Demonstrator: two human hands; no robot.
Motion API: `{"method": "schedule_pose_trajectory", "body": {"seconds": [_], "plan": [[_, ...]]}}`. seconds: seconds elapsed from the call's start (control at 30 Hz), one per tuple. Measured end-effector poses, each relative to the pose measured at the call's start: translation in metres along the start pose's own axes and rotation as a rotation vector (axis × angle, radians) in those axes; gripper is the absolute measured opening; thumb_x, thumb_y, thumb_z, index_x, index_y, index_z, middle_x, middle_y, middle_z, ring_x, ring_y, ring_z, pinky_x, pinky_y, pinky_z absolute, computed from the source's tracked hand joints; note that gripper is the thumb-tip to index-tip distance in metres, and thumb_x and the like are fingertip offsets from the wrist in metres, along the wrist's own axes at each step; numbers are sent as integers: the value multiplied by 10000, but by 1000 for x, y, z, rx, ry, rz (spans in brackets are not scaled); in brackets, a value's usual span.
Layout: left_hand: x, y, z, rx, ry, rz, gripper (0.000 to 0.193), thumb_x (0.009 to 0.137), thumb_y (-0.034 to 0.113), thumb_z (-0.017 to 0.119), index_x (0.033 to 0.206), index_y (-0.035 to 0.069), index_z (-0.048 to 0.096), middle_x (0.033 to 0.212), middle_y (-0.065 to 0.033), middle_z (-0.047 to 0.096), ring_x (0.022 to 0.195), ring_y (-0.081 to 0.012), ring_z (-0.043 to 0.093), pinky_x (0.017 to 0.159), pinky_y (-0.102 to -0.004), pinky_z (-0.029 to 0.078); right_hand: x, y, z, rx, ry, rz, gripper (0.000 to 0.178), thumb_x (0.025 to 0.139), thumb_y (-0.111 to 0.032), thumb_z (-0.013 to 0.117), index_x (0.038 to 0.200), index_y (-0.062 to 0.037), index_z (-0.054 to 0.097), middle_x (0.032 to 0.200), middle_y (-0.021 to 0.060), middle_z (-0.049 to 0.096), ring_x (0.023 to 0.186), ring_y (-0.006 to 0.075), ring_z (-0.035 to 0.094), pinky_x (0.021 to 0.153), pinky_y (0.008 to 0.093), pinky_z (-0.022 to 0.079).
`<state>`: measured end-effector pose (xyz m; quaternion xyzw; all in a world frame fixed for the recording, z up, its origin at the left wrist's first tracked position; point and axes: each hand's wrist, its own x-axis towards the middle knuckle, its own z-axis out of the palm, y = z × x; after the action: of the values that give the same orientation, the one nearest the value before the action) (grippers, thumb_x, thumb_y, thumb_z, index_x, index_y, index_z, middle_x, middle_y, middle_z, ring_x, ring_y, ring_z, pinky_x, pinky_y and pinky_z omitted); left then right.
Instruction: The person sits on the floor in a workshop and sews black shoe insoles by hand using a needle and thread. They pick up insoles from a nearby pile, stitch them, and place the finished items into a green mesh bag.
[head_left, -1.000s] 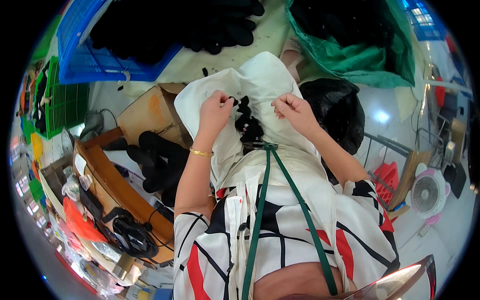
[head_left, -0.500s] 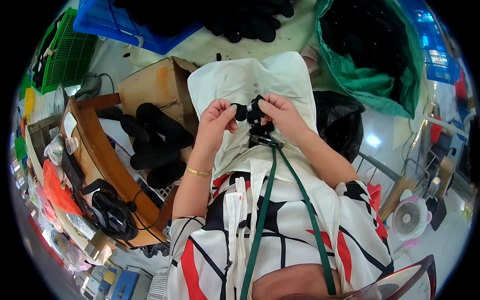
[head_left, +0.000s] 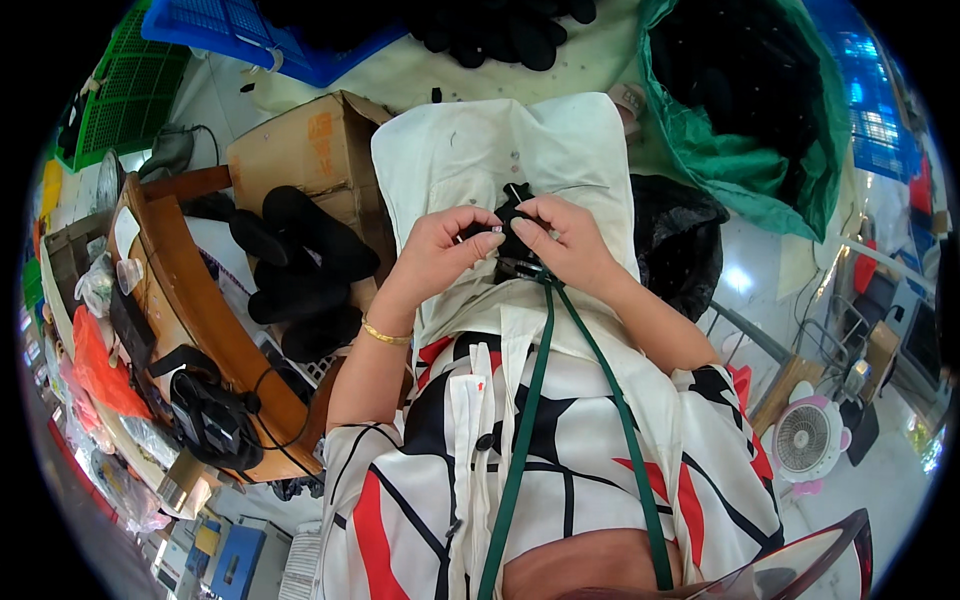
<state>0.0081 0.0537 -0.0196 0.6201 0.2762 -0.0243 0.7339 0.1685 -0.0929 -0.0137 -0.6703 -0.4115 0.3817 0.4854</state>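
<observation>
Over my lap, which a cream apron covers, both hands work close together on a small black cloth piece. My left hand pinches its left side between thumb and fingers, with a small pale spot near the fingertips. My right hand pinches the other side, thumb toward the left. The fingers cover much of the piece, so its full shape is hidden. Just below the hands lies a dark metal tool, where green straps from my neck meet; its kind is unclear.
A cardboard box and several black padded pieces sit left, beside a wooden table. Ahead is a blue crate. A green sack of black pieces and a black plastic bag stand right, with a fan farther back.
My hands have come lower and closer to the dark tool on my lap. The left thumb now reaches farther right, and the black piece is more covered by fingers.
</observation>
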Motion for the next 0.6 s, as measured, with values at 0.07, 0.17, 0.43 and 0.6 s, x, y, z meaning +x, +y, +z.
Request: {"method": "schedule_pose_trajectory", "body": {"seconds": [0.07,0.17,0.43,0.6], "plan": [[-3,2,-2,-105,-30,-59,184,887,142,700,1036,35,686,780,52,612,655,-25,533,606,-186,463,-2,-4,-1,-114,31,-231,117,874,-76,647,976,-17,649,765,92,571,697,235,553,633,312,453],[-6,-2,-2,-238,-65,-71,174,889,134,697,1029,31,688,798,45,623,654,-26,532,609,-185,469,-6,-5,-1,-202,8,-423,124,846,-35,651,970,-32,658,760,109,567,690,286,547,613,340,452],[-10,-6,-7,270,38,347,179,841,107,700,1018,83,684,925,-37,642,883,-182,571,789,-309,463,0,-10,-22,301,-45,185,130,934,-70,578,1035,-16,641,822,33,623,756,117,601,692,258,487],[-15,8,-3,449,71,483,207,766,85,739,959,90,665,961,-60,631,964,-278,547,856,-357,441,12,-19,-41,175,-393,264,129,942,-102,591,1030,-31,652,777,18,628,689,84,570,663,234,479]]}}
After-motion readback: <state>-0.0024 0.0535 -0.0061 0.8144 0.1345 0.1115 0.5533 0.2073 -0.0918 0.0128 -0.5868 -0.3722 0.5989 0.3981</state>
